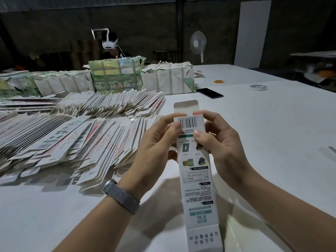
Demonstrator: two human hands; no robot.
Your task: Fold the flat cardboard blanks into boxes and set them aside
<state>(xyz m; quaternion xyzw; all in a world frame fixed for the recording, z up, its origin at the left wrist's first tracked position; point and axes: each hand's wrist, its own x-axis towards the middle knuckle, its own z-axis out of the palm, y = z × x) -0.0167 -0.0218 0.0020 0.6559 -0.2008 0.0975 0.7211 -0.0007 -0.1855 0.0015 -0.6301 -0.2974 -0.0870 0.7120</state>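
I hold one long, narrow box (197,179) between both hands above the white table (272,124). My left hand (156,142) curls round its left edge, the thumb pressed on the printed face just beside the barcode; my right hand (218,140) curls round the right edge, thumb flat on the same face below the barcode, fingertips hooked over the far end. Both forearms rise from the near edge and lean inward, meeting at the box; a mesh watch band (121,196) wraps my left wrist. The box's long axis runs away from me, with its far end flap (186,106) standing open past my fingers and the near flap reaching toward me. Left of the box, flat blanks (72,139) lie fanned in rows on the table.
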